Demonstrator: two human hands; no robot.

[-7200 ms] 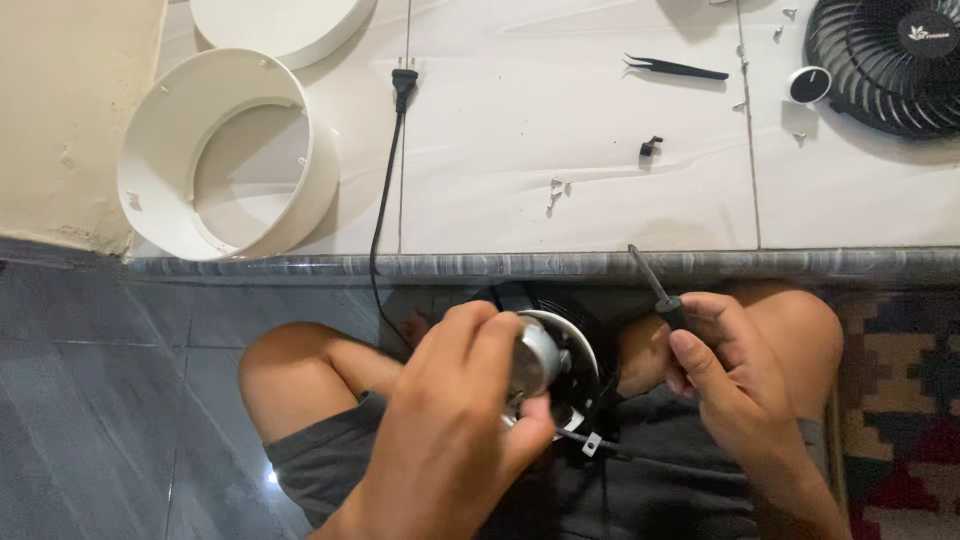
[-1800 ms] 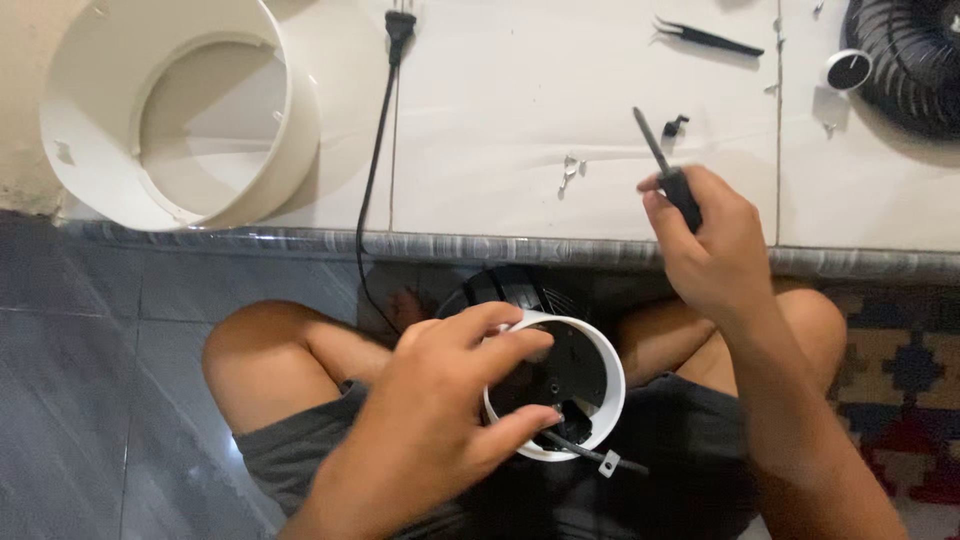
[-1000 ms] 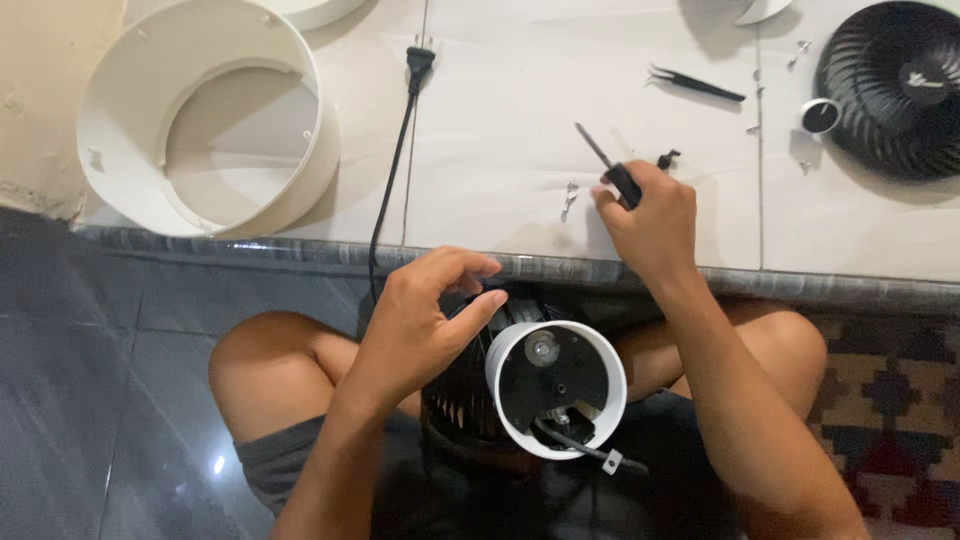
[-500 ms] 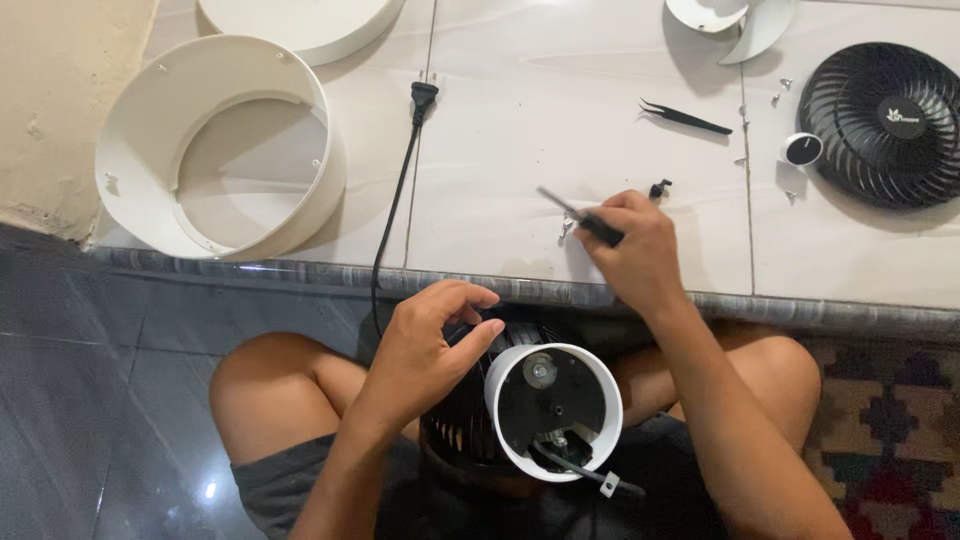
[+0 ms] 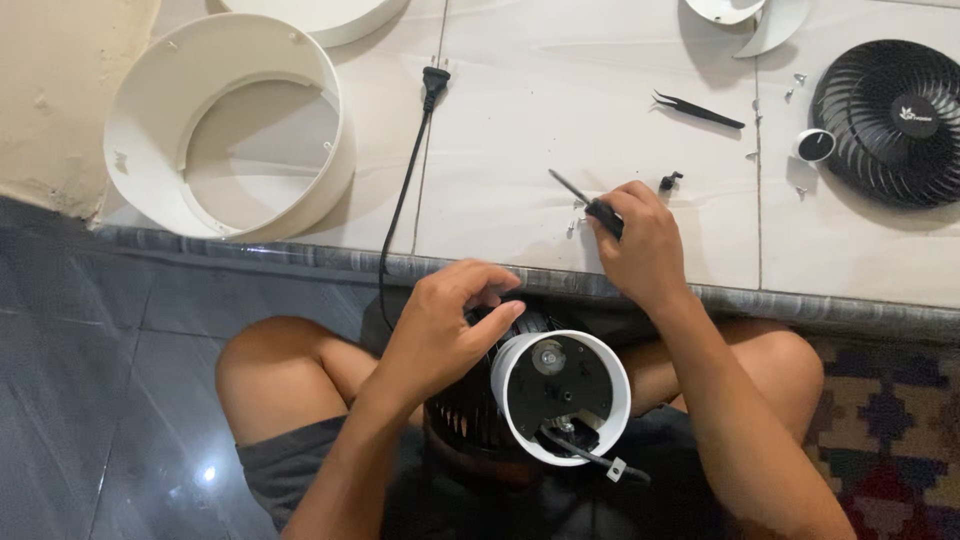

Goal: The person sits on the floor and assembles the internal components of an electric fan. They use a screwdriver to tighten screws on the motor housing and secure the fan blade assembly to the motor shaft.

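My left hand (image 5: 445, 325) rests on the black grille of a fan body (image 5: 470, 405) held in my lap. A white round housing (image 5: 562, 396) on that body faces up, showing a black inner plate and a cable. My right hand (image 5: 640, 245) reaches over the step edge onto the white tile and grips a black-handled screwdriver (image 5: 590, 205). Its fingertips hover by small loose screws (image 5: 578, 222) on the tile.
A white ring-shaped fan shell (image 5: 230, 125) lies at the left. A black power cord with plug (image 5: 405, 190) runs down the tile. Black tweezers (image 5: 698, 110), a small black clip (image 5: 668, 182), a knob (image 5: 814, 146) and a black fan grille (image 5: 895, 120) lie at the right.
My left hand has let go of the metal motor part and shifted to the grille. My right hand, still on the screwdriver, moved from my lap onto the tile near the screws.
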